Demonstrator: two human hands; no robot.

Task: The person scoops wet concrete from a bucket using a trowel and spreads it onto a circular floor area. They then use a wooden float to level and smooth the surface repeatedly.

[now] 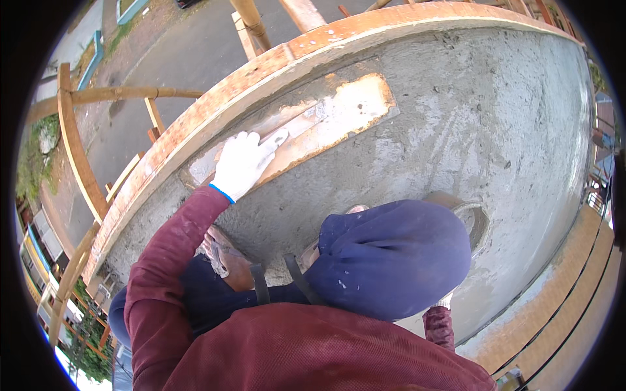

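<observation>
My left hand (241,164), in a white glove with a blue cuff, is closed on the handle of a long rectangular plastering float (355,107). The float lies flat on the grey cement surface (417,156), alongside the raised edge, its face smeared with cement and orange-brown stains. Of my right hand (446,300), only a scrap of white glove shows beyond my right knee; its fingers are hidden. That hand is low on the right, near the wet-looking cement.
A curved wooden form board (261,58) bounds the cement on the far and left sides. Outside it stand timber and bamboo posts (78,150), with a road (176,58) below. A round cement-coated opening (479,225) sits beside my knee. Cables (561,293) run at the lower right.
</observation>
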